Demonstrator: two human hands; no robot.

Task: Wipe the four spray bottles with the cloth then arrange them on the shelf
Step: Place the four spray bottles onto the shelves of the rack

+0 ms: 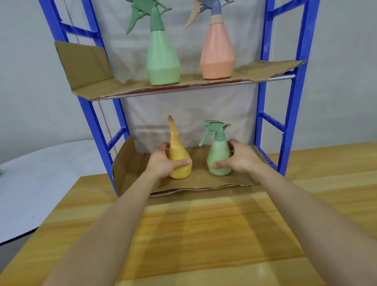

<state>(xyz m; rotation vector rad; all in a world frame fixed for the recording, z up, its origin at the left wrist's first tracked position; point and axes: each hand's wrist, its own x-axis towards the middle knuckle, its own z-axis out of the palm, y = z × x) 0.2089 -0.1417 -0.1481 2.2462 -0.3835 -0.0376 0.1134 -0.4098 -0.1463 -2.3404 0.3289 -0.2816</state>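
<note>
On the lower cardboard shelf [185, 182] stand a small yellow spray bottle [180, 165] and a small green spray bottle [219, 158]. My left hand [162, 164] grips the yellow bottle's body from the left, thumb across its front. My right hand [238, 160] grips the small green one from the right. On the upper cardboard shelf [266, 71] a tall green spray bottle [162, 59] stands upright at the left and a tall pink spray bottle [217, 51] with a grey trigger head at the right. No cloth is in view.
The blue shelf frame [291, 115] rises on both sides of the bottles and stands at the far end of a wooden table [199, 240]. A white round surface [32, 183] lies to the left. A grey fabric hangs behind the shelf.
</note>
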